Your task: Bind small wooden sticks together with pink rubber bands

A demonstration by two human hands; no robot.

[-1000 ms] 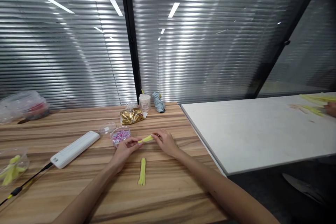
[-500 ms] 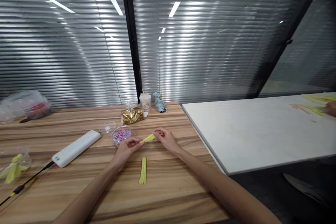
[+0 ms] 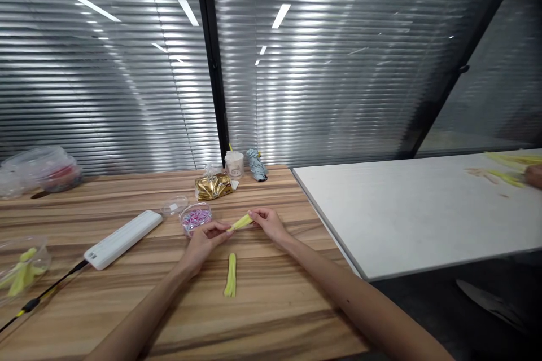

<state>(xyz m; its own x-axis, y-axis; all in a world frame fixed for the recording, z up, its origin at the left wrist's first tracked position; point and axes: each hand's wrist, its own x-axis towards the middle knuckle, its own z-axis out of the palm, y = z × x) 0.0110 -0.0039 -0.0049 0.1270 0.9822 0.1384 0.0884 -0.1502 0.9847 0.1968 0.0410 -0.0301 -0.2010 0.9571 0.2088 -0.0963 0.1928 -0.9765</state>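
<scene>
Above the wooden table, both my hands hold a short, soft yellow strip (image 3: 242, 222), stretched at a slant between them. My left hand (image 3: 207, 237) pinches its lower left end between thumb and fingers. At the upper right end, the fingertips of my right hand (image 3: 267, 222) are closed on it. A second yellow strip (image 3: 230, 275), folded lengthwise, lies on the table just below my hands. Close beside my left hand stands a round clear tub (image 3: 195, 218) of small pink, purple and blue bands. Its material is too small to tell.
A white power bank (image 3: 122, 239) with a black cable lies at left, near a clear container (image 3: 42, 259) holding yellow pieces. Behind are a gold packet (image 3: 214, 186), a white cup (image 3: 234, 164) and a blue-grey wrapper (image 3: 256, 164). Another person's hand (image 3: 534, 176) rests at the white table (image 3: 406, 208).
My right hand has shifted very slightly right and up, with a little more of the yellow strip showing between my hands. My left hand keeps its pinch.
</scene>
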